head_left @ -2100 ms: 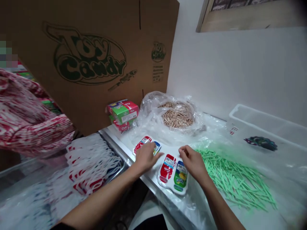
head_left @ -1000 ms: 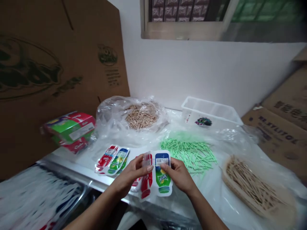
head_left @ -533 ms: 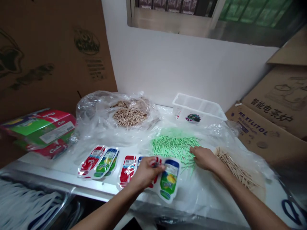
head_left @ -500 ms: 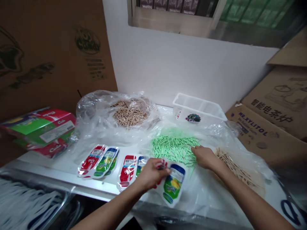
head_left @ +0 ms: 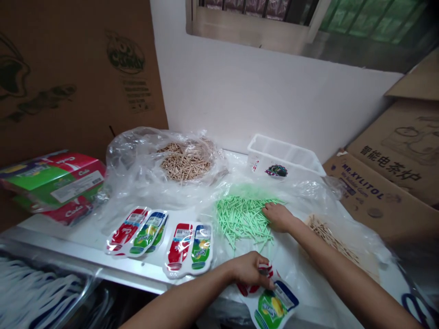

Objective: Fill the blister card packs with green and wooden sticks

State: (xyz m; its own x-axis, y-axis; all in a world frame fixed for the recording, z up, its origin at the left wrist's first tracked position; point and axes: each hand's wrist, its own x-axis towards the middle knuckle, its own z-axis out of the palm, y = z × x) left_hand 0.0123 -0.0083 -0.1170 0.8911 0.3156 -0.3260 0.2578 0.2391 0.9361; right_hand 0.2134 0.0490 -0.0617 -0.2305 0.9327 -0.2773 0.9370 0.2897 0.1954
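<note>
My left hand point(head_left: 252, 269) is closed on a flat twin candy packet point(head_left: 274, 306), with a red cola-style half partly covered by my fingers and a green and blue Sprite half in view. It hangs tilted over the table's front edge. My right hand point(head_left: 279, 217) rests at the right side of a loose heap of thin light-green sticks point(head_left: 240, 219); its fingers are curled among them, and their tips are partly hidden. Left of the heap lies another red and green twin packet point(head_left: 188, 246). Farther left, more such packets point(head_left: 137, 230) overlap on the table.
Brown sticks point(head_left: 187, 167) sit in a clear plastic bag at the back. A white plastic basket point(head_left: 288, 157) stands by the wall. Pale sticks point(head_left: 332, 240) lie on the right, near blue-handled scissors point(head_left: 413, 306). Cardboard boxes point(head_left: 387, 183) and a printed pack point(head_left: 68, 183) flank the table.
My left hand has moved right and nearer to me with the packet, which is now more tilted. My right hand has shifted slightly left, farther over the green sticks.
</note>
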